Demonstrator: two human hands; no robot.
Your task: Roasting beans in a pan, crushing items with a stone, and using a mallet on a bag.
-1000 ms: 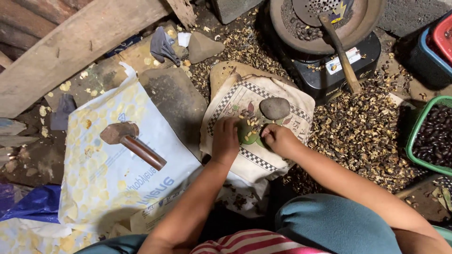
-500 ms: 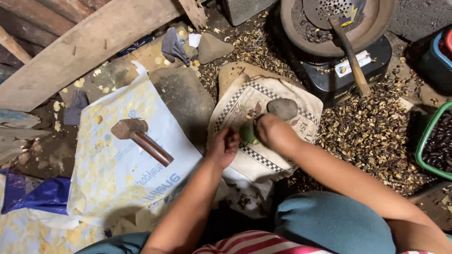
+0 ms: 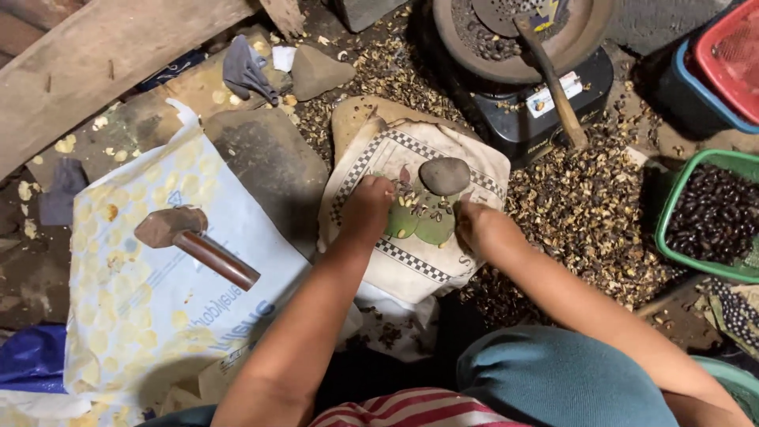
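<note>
Both hands are down on the work, fingers curled: the left hand point(image 3: 365, 207) pinches at small pale kernels point(image 3: 409, 201) on the left edge of a green leaf point(image 3: 419, 223), and the right hand point(image 3: 477, 225) presses its closed fingertips at the leaf's right edge; whether it holds anything, I cannot tell. The leaf lies on a checkered cloth sack point(image 3: 411, 261), with a smooth grey stone point(image 3: 444, 175) resting just above it, touched by neither hand.

From this one head view, a good deal looks done already: broken shells point(image 3: 585, 213) carpet the ground to the right, and a green basket point(image 3: 672, 213) holds dark nuts, seemingly still to be cracked. A hammer point(image 3: 194, 243) lies apart on a white plastic sack point(image 3: 150, 316) to the left. Behind, a round pan point(image 3: 466, 59) with a wooden-handled tool sits on a dark stove.
</note>
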